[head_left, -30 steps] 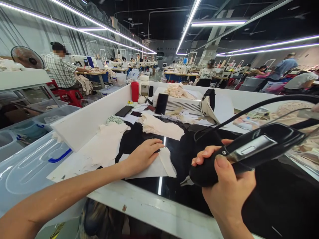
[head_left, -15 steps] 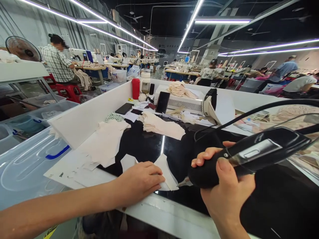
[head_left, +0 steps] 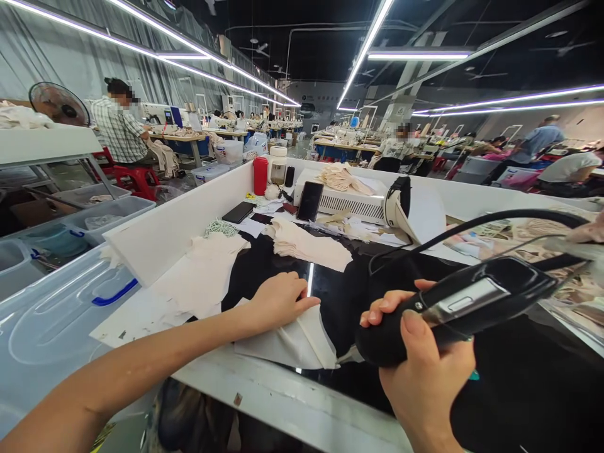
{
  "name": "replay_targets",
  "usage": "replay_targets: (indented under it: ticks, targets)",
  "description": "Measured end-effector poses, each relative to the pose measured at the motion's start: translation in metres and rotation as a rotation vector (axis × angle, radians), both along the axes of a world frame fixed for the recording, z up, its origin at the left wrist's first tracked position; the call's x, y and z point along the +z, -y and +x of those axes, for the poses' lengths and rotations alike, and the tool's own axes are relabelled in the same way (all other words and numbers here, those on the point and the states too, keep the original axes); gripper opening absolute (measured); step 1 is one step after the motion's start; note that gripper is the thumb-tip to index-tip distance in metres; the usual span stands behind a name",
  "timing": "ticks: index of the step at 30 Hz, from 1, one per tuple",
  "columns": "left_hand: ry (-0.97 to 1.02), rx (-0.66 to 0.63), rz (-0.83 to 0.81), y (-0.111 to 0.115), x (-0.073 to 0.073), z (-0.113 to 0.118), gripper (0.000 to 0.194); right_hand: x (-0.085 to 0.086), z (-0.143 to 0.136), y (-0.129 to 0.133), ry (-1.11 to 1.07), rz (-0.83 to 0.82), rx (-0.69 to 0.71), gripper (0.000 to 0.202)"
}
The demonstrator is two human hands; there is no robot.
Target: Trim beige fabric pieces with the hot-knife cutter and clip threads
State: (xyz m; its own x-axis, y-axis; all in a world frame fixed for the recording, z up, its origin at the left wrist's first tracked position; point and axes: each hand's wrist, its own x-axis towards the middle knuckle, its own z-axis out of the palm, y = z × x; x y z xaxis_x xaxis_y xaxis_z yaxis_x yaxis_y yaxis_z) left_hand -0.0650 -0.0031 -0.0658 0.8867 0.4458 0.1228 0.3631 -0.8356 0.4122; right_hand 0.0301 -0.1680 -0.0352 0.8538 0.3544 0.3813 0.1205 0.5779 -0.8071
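A pale fabric piece [head_left: 292, 343] lies on the black tabletop [head_left: 509, 371] near its front edge. My left hand [head_left: 280, 302] rests on the upper part of this piece, fingers bent and close together; whether they pinch the cloth is hidden. My right hand [head_left: 425, 358] is wrapped round a black handheld tool [head_left: 453, 308] with a silver panel and a thick cable. The tool's pale, narrow tip is beside the right corner of the fabric. Stacks of cream fabric [head_left: 309, 245] lie further back, and more cream fabric [head_left: 201, 277] lies at the left.
Behind are a phone [head_left: 310, 201], a white vented box [head_left: 352, 198], a red container [head_left: 260, 176] and a jar [head_left: 278, 167]. White walls [head_left: 189, 217] border the table. Fabric scraps lie at the right. People sit at other tables beyond.
My left hand has moved up and away from the front edge, uncovering more of the pale fabric, which now lies spread out. My right hand and the tool have shifted slightly left.
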Motion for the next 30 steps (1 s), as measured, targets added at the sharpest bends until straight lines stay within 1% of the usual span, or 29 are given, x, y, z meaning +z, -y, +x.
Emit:
replay_targets:
  ticks: [3, 7, 11, 13, 15, 17, 19, 21, 23, 25, 27, 28, 30]
  targets:
    - [0.034, -0.029, -0.108, 0.002, -0.003, 0.009, 0.029, -0.001, 0.001, 0.001, 0.014, 0.002, 0.002, 0.044]
    - [0.045, -0.066, -0.2, 0.004, -0.002, 0.01, 0.018, -0.003, 0.001, 0.003, 0.022, 0.004, 0.017, 0.043]
    - [0.086, -0.062, -0.289, 0.005, 0.001, 0.006, 0.018, -0.004, 0.0, 0.006, 0.037, 0.001, 0.018, 0.041]
    - [0.152, -0.065, -0.41, 0.004, 0.0, 0.004, 0.018, -0.004, -0.001, 0.007, 0.038, -0.001, 0.024, 0.04]
    - [0.236, -0.082, -0.582, 0.004, -0.003, 0.003, 0.013, -0.004, -0.002, 0.008, 0.037, 0.001, 0.027, 0.039]
    - [0.296, -0.096, -0.707, 0.002, -0.006, 0.003, 0.01, -0.004, -0.002, 0.008, 0.039, 0.004, 0.029, 0.039]
    - [0.317, -0.103, -0.747, 0.0, -0.009, 0.004, 0.019, -0.004, -0.002, 0.008, 0.04, 0.002, 0.029, 0.04]
    - [0.301, -0.113, -0.7, -0.003, -0.013, 0.004, 0.033, -0.004, -0.003, 0.008, 0.039, -0.002, 0.026, 0.04]
    - [0.302, -0.133, -0.564, -0.006, -0.017, 0.003, 0.041, -0.004, -0.003, 0.008, 0.035, -0.002, 0.023, 0.041]
    - [0.354, -0.145, -0.355, -0.008, -0.018, 0.0, 0.041, -0.003, -0.003, 0.007, 0.026, -0.002, 0.025, 0.041]
    - [0.419, -0.164, -0.172, -0.008, -0.016, -0.005, 0.036, -0.001, -0.003, 0.007, 0.018, -0.001, 0.024, 0.041]
    - [0.428, -0.193, -0.11, -0.006, -0.014, -0.008, 0.034, 0.0, -0.002, 0.008, 0.015, 0.002, 0.022, 0.041]
    - [0.389, -0.309, -0.036, 0.0, -0.011, -0.016, 0.033, 0.003, -0.001, 0.008, 0.012, 0.014, 0.016, 0.041]
